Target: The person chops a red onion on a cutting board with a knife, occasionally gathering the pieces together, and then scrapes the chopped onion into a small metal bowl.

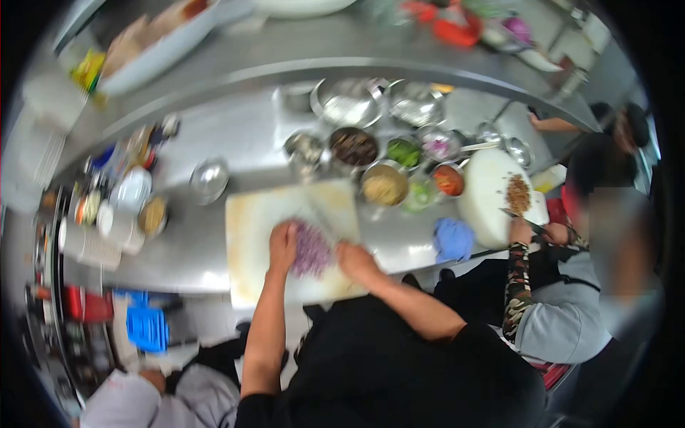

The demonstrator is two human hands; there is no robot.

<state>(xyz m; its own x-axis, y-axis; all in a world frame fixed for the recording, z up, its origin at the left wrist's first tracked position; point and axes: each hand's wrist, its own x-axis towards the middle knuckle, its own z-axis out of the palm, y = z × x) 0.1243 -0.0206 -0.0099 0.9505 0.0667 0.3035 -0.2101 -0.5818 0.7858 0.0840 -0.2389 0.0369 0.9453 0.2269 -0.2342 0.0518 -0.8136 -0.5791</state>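
Note:
Chopped purple onion (pixel 311 250) lies in a heap on a white cutting board (pixel 250 271) with yellowed edges. My right hand (pixel 357 262) is closed round the handle of a knife (pixel 322 217), whose blurred blade slants up and left over the board. At the upper left of the heap, my left hand (pixel 283 246) touches the onion with its fingers pressed together and curled. Whatever lies under those fingertips is hidden.
Metal bowls (pixel 385 184) of ingredients stand behind the board. A blue cloth (pixel 453 239) lies to the right, near a co-worker at a round white board (pixel 485 207) with brown chopped food. White container stacks (pixel 89 242) stand left. A steel shelf (pixel 285 68) crosses above.

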